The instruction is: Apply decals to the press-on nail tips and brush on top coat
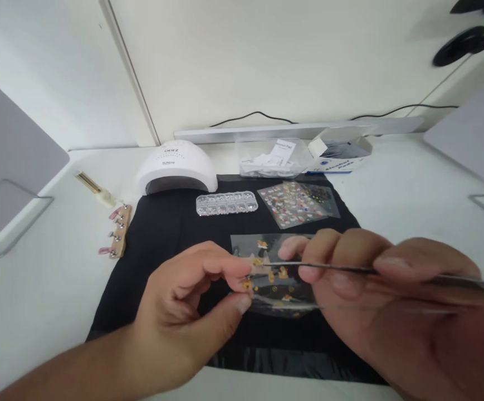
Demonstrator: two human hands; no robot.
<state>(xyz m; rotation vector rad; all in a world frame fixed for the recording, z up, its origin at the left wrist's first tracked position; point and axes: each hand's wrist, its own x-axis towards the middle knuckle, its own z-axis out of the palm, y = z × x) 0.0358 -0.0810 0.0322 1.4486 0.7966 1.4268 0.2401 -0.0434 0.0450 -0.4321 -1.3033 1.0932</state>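
Note:
A clear sticker sheet (283,284) with small orange and white designs is held up over the black cloth. My left hand (195,312) pinches its left edge between thumb and fingertips. Thin metal tweezers (350,269) lie across the fingers of my right hand (392,301), which is closed around them. Their tip points left and meets an orange sticker close to my left fingertips. Whether the tip grips the sticker is too small to tell. The fingers of my right hand partly cover the sheet's right side.
Behind the hands, a white lamp (177,167), a rhinestone case (226,204) and more sticker sheets (294,203) rest around the black cloth (162,223). An alcohol pad box (340,153) and clear tub (270,159) stand farther back. A nail-tip stand (120,231) and brush (95,189) lie left.

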